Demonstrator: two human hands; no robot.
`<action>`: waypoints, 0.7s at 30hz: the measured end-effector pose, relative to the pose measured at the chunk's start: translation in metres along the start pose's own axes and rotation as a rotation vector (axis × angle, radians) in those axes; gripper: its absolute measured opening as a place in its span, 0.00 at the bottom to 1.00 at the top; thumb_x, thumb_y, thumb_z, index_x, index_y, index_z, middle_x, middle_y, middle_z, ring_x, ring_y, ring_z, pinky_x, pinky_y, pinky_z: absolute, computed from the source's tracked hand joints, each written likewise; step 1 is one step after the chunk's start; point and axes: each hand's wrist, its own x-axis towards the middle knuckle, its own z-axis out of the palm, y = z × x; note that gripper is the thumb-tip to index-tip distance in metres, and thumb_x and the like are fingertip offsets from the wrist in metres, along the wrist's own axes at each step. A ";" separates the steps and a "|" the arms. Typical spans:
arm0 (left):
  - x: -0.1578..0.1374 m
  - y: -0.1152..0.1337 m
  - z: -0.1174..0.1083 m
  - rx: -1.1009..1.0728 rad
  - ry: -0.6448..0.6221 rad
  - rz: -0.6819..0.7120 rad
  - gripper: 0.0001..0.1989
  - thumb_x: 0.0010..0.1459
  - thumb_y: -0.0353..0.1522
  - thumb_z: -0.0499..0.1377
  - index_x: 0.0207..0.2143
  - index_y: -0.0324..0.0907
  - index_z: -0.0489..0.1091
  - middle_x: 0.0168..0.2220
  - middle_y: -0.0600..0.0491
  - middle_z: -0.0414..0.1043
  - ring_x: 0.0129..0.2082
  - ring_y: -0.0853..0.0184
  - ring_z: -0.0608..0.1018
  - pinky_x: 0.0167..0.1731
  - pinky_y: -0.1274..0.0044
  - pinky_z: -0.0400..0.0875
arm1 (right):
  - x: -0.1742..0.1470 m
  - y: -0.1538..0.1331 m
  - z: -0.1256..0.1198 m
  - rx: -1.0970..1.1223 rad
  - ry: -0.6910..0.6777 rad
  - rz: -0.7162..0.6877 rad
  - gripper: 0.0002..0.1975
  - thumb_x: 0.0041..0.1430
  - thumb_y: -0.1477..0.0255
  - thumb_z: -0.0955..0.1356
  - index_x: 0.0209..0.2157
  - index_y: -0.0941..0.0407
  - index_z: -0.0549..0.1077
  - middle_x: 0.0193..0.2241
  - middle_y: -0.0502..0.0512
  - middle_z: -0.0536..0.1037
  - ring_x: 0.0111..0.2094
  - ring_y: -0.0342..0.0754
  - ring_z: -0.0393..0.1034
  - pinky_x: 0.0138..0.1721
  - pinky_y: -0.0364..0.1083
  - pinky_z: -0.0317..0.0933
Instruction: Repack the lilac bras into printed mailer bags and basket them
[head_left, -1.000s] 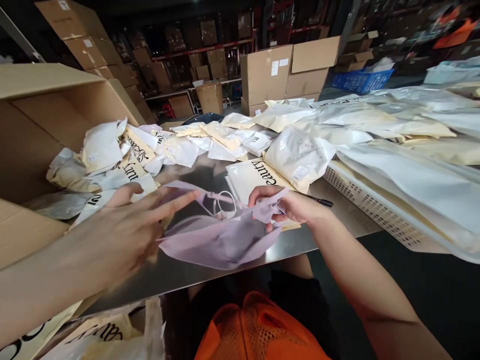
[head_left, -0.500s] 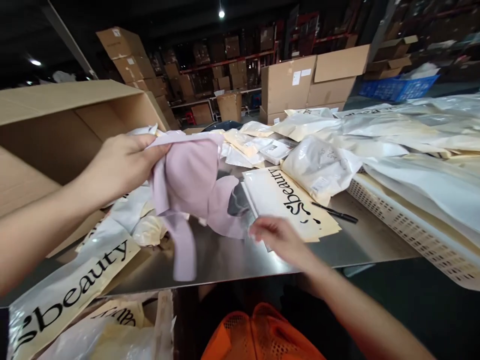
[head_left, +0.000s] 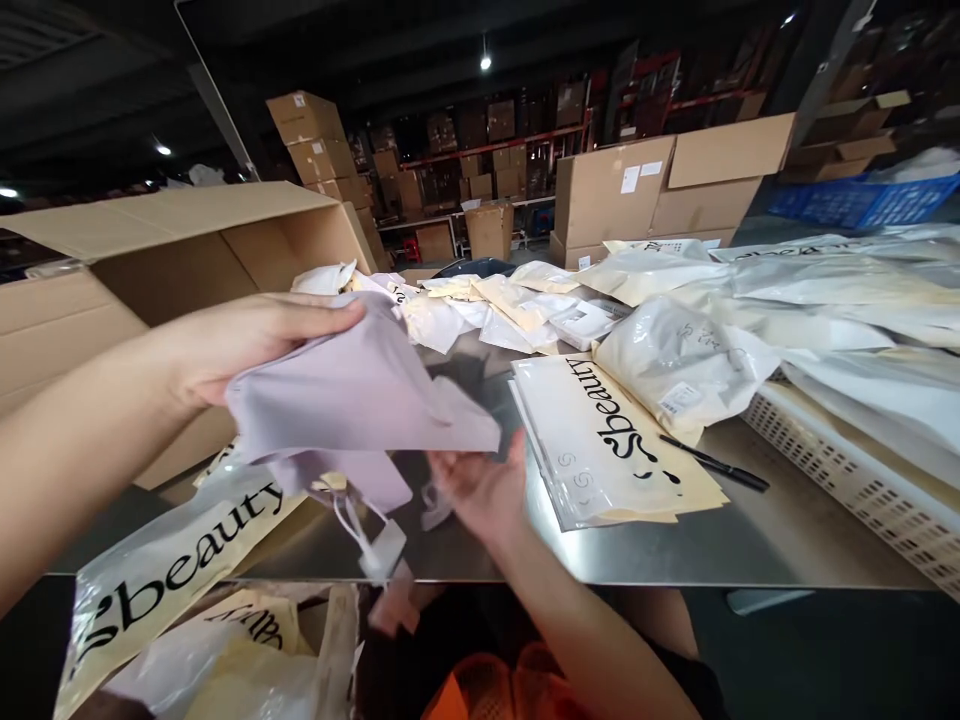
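Observation:
A lilac bra point(head_left: 352, 400) hangs over the steel table, folded and blurred in places. My left hand point(head_left: 270, 340) grips its upper left part, thumb on top and fingers underneath. A white tag point(head_left: 384, 550) on a thin loop dangles below the bra. My right hand point(head_left: 480, 490) is palm up at the bra's right end, its thumb apart from the fingers; the fingertips are partly hidden beneath the fabric edge. Right of this hand lies a stack of flat printed mailer bags point(head_left: 592, 440). A black pen point(head_left: 712, 462) lies beside the stack.
An open cardboard box point(head_left: 247, 250) stands at the left. Filled mailer bags point(head_left: 682, 360) lie along the back and right, several over a white perforated basket point(head_left: 847, 490). A printed bag point(head_left: 180, 570) hangs over the table's front left edge. Cartons point(head_left: 615, 190) stand behind.
The bra has swung flatter, and its tag now hangs in view. My right hand has left the bag stack, moved left to the bra and turned palm up. The view has shifted left.

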 end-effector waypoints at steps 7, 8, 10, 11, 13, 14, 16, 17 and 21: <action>-0.006 -0.069 -0.023 0.275 0.018 0.001 0.41 0.60 0.60 0.40 0.44 0.32 0.71 0.28 0.49 0.78 0.24 0.66 0.77 0.27 0.74 0.70 | 0.015 -0.116 0.005 -0.169 0.432 -0.499 0.09 0.64 0.71 0.63 0.38 0.55 0.74 0.34 0.48 0.80 0.38 0.42 0.76 0.44 0.44 0.72; 0.004 -0.086 -0.024 0.340 -0.010 -0.035 0.41 0.59 0.60 0.39 0.42 0.33 0.72 0.29 0.51 0.78 0.25 0.68 0.77 0.27 0.76 0.69 | 0.010 -0.127 0.001 -0.176 0.483 -0.554 0.08 0.63 0.74 0.63 0.37 0.55 0.74 0.32 0.48 0.80 0.36 0.41 0.76 0.42 0.42 0.72; 0.029 -0.123 -0.026 0.468 -0.187 -0.115 0.35 0.59 0.58 0.46 0.36 0.35 0.73 0.28 0.55 0.76 0.26 0.71 0.75 0.28 0.81 0.65 | -0.006 -0.146 -0.013 -0.189 0.546 -0.660 0.07 0.62 0.76 0.64 0.37 0.55 0.74 0.31 0.47 0.80 0.33 0.41 0.76 0.38 0.41 0.73; 0.040 -0.144 -0.025 0.543 -0.302 -0.139 0.30 0.57 0.55 0.51 0.33 0.36 0.73 0.26 0.58 0.74 0.26 0.72 0.74 0.27 0.83 0.63 | -0.015 -0.152 -0.023 -0.195 0.580 -0.700 0.07 0.62 0.77 0.64 0.37 0.55 0.73 0.31 0.47 0.80 0.32 0.41 0.76 0.37 0.41 0.74; 0.054 -0.184 -0.014 0.682 -0.349 -0.099 0.22 0.57 0.49 0.56 0.25 0.38 0.70 0.20 0.59 0.69 0.23 0.71 0.70 0.25 0.84 0.59 | -0.037 -0.163 -0.048 -0.209 0.677 -0.725 0.07 0.60 0.79 0.64 0.36 0.55 0.73 0.30 0.46 0.79 0.29 0.41 0.75 0.32 0.41 0.75; 0.054 -0.202 -0.004 0.730 -0.313 -0.067 0.19 0.58 0.45 0.56 0.24 0.39 0.69 0.19 0.59 0.67 0.23 0.70 0.70 0.25 0.83 0.58 | -0.048 -0.166 -0.061 -0.217 0.735 -0.721 0.07 0.60 0.79 0.65 0.36 0.55 0.73 0.29 0.46 0.78 0.27 0.41 0.74 0.31 0.41 0.75; 0.040 -0.231 0.024 0.780 -0.190 -0.004 0.13 0.59 0.39 0.55 0.27 0.40 0.68 0.23 0.55 0.69 0.27 0.65 0.71 0.27 0.80 0.58 | -0.072 -0.171 -0.084 -0.254 0.851 -0.722 0.07 0.57 0.80 0.65 0.35 0.55 0.73 0.28 0.45 0.77 0.24 0.40 0.72 0.27 0.38 0.73; 0.026 -0.241 0.042 0.771 -0.114 0.022 0.11 0.59 0.38 0.54 0.29 0.41 0.68 0.26 0.53 0.70 0.29 0.63 0.72 0.28 0.79 0.58 | -0.084 -0.172 -0.093 -0.286 0.884 -0.724 0.07 0.55 0.81 0.66 0.34 0.55 0.72 0.27 0.45 0.77 0.24 0.39 0.72 0.27 0.37 0.73; -0.067 -0.254 0.129 0.303 -0.103 -0.115 0.16 0.53 0.46 0.59 0.23 0.44 0.68 0.21 0.54 0.67 0.22 0.65 0.69 0.24 0.77 0.58 | -0.124 -0.168 -0.105 -0.393 0.902 -0.665 0.13 0.45 0.84 0.67 0.34 0.56 0.72 0.31 0.48 0.77 0.31 0.42 0.75 0.31 0.37 0.74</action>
